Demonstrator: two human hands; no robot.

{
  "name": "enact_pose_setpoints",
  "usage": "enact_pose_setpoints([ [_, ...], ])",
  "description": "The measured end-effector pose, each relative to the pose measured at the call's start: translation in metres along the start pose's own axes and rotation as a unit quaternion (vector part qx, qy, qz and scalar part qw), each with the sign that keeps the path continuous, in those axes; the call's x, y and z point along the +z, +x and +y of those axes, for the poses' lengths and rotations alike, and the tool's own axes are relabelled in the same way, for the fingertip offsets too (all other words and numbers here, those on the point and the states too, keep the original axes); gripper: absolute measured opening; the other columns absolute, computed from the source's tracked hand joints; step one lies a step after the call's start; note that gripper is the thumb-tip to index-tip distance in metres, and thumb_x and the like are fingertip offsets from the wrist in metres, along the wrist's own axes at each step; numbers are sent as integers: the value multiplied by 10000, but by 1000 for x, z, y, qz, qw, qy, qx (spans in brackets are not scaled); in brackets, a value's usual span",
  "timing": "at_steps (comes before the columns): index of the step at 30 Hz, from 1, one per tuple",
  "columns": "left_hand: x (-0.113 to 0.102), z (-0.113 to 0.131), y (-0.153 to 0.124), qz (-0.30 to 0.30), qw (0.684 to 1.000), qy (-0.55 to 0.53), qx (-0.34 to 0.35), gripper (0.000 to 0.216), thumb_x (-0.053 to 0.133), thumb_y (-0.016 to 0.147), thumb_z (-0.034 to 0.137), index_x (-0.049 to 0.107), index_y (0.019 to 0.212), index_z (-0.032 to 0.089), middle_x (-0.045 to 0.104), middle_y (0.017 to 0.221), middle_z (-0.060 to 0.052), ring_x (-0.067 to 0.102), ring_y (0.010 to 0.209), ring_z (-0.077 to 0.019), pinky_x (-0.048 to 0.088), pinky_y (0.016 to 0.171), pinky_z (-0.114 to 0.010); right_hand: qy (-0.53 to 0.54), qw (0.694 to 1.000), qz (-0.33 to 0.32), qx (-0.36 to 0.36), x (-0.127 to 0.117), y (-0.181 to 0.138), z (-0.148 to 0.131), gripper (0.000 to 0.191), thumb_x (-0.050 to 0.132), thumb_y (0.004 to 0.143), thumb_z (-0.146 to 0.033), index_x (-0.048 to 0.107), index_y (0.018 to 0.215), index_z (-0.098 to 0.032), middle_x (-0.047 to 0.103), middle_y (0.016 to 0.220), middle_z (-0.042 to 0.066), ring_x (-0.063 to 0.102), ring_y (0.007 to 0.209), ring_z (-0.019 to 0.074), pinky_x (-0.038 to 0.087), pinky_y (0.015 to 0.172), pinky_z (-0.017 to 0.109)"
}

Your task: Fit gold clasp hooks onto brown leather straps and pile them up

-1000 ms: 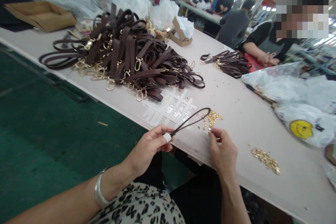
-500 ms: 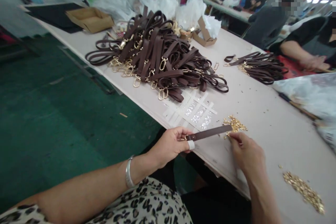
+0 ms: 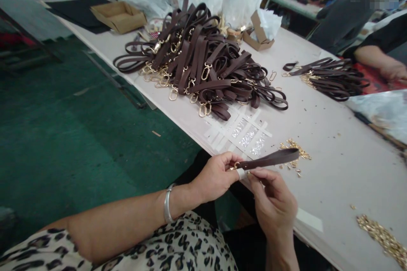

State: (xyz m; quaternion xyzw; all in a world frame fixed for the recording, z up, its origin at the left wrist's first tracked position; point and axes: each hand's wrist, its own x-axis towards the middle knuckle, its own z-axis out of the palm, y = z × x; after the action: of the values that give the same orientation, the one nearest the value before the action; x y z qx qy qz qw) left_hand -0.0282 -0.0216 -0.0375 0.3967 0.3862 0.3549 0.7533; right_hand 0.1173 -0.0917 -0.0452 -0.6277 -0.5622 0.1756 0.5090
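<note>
My left hand point(image 3: 214, 176) pinches one end of a short brown leather strap point(image 3: 270, 159) where a small gold ring sits; its thumb wears white tape. The strap sticks out to the right over the table edge. My right hand point(image 3: 274, 203) is just below that end, fingers pinched together against the strap by the ring, holding something too small to make out. A little heap of small gold fittings point(image 3: 295, 152) lies on the table under the strap's far end.
A big pile of brown straps with gold clasps point(image 3: 203, 65) covers the table's middle. A smaller strap bundle point(image 3: 330, 78) lies at the far right by another person's arm point(image 3: 378, 61). Taped strips point(image 3: 241, 131), more gold fittings point(image 3: 381, 237), cardboard boxes point(image 3: 119, 16) and plastic bags stand around.
My right hand moved left from the gold heap to the strap's ring end beside my left hand. The strap went from an open loop to lying flat. The view shifted left.
</note>
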Motion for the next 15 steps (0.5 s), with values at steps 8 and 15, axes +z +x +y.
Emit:
enact_pose_setpoints([
  [8,-2,2,-9,-10,993,91,77,173,657,740,91,722,891,143,681,807,-1,592,742,-127,460,696,-225,-35,999,34,-5,3,0,6,92,714,860,-288,678,920,-229,743,907,18,701,859,166,545,767,284],
  [15,-3,5,-12,-13,981,161,111,194,634,758,72,759,888,142,683,771,-5,565,692,-120,445,643,-213,-35,997,31,-56,4,-3,1,65,695,868,-198,644,880,-236,739,909,-1,710,850,149,557,765,265],
])
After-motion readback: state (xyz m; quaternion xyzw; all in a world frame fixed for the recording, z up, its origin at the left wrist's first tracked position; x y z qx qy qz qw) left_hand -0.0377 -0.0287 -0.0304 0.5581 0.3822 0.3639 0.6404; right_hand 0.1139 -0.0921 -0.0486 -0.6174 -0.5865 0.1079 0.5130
